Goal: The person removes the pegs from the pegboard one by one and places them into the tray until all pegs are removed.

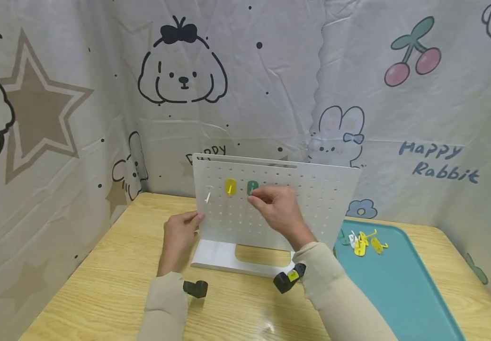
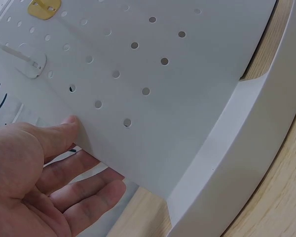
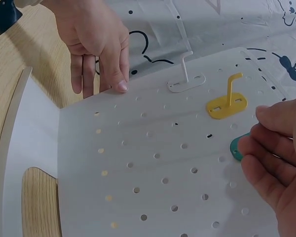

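Note:
A white pegboard [image 1: 245, 232] stands upright on its white base [image 1: 215, 255]. My left hand [image 1: 180, 234] grips its left edge, the thumb on the front face and the fingers behind, as the left wrist view shows. At the upper part of the board, my right hand [image 1: 281, 208] pinches a green hook [image 1: 252, 184] whose plate lies against the board. In the right wrist view the fingers cover most of that green hook [image 3: 235, 147]. To its left, a yellow hook [image 1: 230, 187] and a white hook [image 1: 208, 197] sit on the board in about the same row.
On the right of the wooden table [image 1: 100, 279] lies a teal tray [image 1: 381, 289], partly behind the right forearm. Several loose yellow hooks [image 1: 360, 247], a white hook [image 1: 352, 238] and a green hook [image 1: 344, 238] lie at its far end. A printed curtain [image 1: 254, 104] hangs behind.

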`<state>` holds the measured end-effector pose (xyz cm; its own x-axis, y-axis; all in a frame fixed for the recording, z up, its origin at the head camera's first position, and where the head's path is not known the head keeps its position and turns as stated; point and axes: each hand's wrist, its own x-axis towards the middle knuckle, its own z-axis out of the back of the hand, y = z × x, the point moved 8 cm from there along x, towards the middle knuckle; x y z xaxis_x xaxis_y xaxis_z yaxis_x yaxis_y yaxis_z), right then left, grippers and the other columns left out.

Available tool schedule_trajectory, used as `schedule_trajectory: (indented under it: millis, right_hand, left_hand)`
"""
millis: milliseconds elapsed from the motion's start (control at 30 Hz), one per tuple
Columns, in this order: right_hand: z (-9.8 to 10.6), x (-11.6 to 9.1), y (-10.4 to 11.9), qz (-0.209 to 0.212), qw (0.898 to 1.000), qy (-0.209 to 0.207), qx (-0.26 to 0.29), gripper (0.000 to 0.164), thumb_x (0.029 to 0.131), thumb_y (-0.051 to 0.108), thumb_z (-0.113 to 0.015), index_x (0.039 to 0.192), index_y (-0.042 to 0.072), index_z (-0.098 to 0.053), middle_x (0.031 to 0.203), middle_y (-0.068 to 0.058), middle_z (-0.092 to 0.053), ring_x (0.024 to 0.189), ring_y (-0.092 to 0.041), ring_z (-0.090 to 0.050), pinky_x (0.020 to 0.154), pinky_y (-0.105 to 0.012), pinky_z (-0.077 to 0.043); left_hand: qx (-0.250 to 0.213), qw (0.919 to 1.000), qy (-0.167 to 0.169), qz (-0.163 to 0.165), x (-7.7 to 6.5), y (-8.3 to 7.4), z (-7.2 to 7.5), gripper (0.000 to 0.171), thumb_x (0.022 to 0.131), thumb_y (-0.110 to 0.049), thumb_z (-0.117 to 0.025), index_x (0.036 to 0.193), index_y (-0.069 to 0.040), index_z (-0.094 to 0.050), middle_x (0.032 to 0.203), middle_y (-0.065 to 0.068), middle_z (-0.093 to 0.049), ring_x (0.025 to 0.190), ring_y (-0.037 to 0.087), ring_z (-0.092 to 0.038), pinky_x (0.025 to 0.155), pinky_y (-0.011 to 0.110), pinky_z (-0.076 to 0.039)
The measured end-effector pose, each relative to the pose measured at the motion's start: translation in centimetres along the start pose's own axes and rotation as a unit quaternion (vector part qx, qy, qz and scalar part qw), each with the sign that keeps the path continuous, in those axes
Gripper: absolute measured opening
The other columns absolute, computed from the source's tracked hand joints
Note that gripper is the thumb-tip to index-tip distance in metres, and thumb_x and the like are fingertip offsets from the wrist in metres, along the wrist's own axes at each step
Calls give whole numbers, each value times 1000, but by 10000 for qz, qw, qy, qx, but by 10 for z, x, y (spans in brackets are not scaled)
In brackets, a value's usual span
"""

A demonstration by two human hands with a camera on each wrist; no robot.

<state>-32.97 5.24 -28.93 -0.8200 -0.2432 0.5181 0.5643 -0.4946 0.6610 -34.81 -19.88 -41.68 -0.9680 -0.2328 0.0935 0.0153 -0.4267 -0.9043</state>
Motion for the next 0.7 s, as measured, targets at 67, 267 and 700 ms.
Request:
schedule_trajectory:
  millis: [67,267,700]
  right_hand:
    - [0,-1,2,11,10000,-26,-59,8,93,11,-74,96,4,-78,91,-5,-74,75,-14,-68,64,-29,-59]
    - [3,-2,4,80,9998,-125,-143,8,93,11,-74,95,5,-78,89,-5,-75,73,-13,-67,62,-28,-58]
    - [17,-5,17,506,9983,-239,-133,7,92,11,-75,94,5,-78,90,-4,-75,74,-13,-68,65,-30,-59]
  left_hand:
    - [-10,10000,18,10,0,0,0,30,100,-23,-66,121,-3,-71,115,17,-70,98,31,-70,74,34,-61]
    - [11,10000,32,23,0,0,0,30,100,-23,-66,121,-3,-71,115,18,-70,99,32,-70,74,35,-61]
    - [7,10000,37,80,1,0,-1,31,100,-25,-65,123,-4,-71,117,17,-70,100,30,-70,76,35,-61]
